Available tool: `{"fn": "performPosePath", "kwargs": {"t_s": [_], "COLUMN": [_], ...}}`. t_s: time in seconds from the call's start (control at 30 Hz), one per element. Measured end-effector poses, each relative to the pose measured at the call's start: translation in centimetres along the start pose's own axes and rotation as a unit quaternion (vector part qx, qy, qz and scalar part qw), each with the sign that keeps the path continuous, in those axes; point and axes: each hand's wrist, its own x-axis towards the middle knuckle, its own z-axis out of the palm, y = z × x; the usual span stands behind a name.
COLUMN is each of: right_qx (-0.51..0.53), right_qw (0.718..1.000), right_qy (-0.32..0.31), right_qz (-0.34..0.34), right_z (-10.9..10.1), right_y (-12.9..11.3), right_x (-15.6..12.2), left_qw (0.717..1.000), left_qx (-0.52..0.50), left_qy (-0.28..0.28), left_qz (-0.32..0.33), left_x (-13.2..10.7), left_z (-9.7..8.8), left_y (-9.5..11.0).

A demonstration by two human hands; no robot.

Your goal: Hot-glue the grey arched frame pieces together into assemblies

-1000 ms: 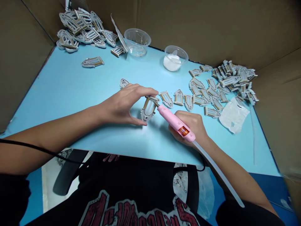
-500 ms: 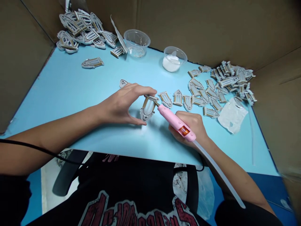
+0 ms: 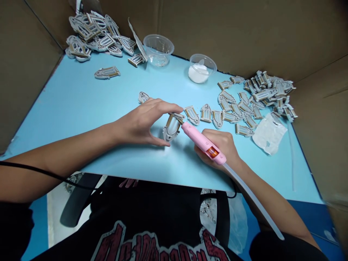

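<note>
My left hand (image 3: 144, 121) pinches a small grey and gold arched window piece (image 3: 172, 127) between thumb and forefinger, holding it tilted just above the light blue table (image 3: 81, 108). My right hand (image 3: 221, 146) grips a pink glue gun (image 3: 202, 142), its nozzle touching the piece's upper right edge. A clear glue stick (image 3: 252, 201) juts from the gun's rear toward me.
Several similar pieces lie in a row and heap (image 3: 252, 99) at right, another heap (image 3: 92, 32) at the far left. Two clear plastic cups (image 3: 158, 49) (image 3: 202, 67) stand at the back. A crumpled white wrapper (image 3: 269, 134) lies right. Cardboard walls (image 3: 244, 32) enclose the table.
Almost nothing moved; the glue gun's nozzle and the held piece shifted very slightly, still touching each other.
</note>
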Motion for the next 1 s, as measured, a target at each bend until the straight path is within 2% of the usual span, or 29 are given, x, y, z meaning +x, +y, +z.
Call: {"fn": "performPosePath", "kwargs": {"t_s": [0.2, 0.37, 0.53, 0.63, 0.77, 0.87, 1.0], "right_qx": [-0.014, 0.005, -0.003, 0.002, 0.003, -0.008, 0.013], "right_qw": [1.000, 1.000, 1.000, 1.000, 1.000, 1.000, 1.000], "right_qy": [0.002, 0.001, 0.015, 0.008, -0.012, 0.007, 0.014], "right_qz": [0.011, -0.005, 0.004, 0.012, 0.016, 0.007, -0.010], "right_z": [-0.03, 0.00, -0.07, 0.00, 0.11, 0.12, 0.23], "right_y": [0.08, 0.02, 0.03, 0.08, 0.07, 0.03, 0.03], "right_x": [-0.10, 0.00, -0.11, -0.11, -0.02, 0.05, 0.10], "left_qw": [0.999, 0.999, 0.997, 0.997, 0.997, 0.996, 0.998], "left_qx": [0.002, 0.000, -0.004, 0.000, -0.001, 0.005, 0.014], "left_qy": [-0.006, -0.017, -0.017, -0.014, -0.038, -0.037, -0.027], "left_qz": [-0.046, -0.034, -0.077, -0.070, -0.064, -0.079, -0.055], "left_x": [-0.01, -0.08, 0.00, -0.02, -0.04, -0.02, -0.08], "left_z": [-0.14, 0.03, -0.19, -0.21, -0.11, -0.15, -0.02], "left_y": [0.00, -0.04, 0.11, 0.15, 0.10, 0.11, 0.03]}}
